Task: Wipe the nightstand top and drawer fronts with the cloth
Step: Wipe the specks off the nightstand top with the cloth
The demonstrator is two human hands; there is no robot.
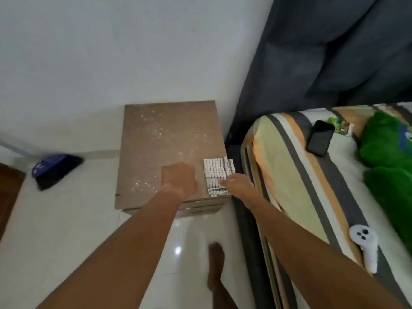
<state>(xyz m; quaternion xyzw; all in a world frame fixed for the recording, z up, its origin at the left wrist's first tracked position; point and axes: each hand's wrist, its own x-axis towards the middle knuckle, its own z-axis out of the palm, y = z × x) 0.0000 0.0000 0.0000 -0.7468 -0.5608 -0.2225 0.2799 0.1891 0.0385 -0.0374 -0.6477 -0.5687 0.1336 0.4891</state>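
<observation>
Two bare arms reach forward and down from the bottom of the head view toward a low nightstand (169, 139) standing against a pale wall. Its brown top is speckled with glittery flecks, and the edges of its drawer fronts show just below the near edge. The left hand (179, 176) rests on the top near the near edge, fingers curled under into a loose fist, holding nothing. The right hand (237, 186) is at the near right corner, its fingertips touching the near edge of a white checked cloth (217, 175); whether the fingers are pinching the fabric or only lying on it cannot be told. The cloth lies folded and flat along the right edge of the top, at the near right corner.

Right of the nightstand is a bed with a striped sheet (289, 166). On it lie a dark phone (320, 138), a green pillow (388, 157) and a white handheld controller (365, 246). A dark curtain (323, 54) hangs behind the bed. A dark blue object (55, 170) lies on the glossy white floor left of the nightstand, and a bare foot (216, 264) stands on the floor between the arms.
</observation>
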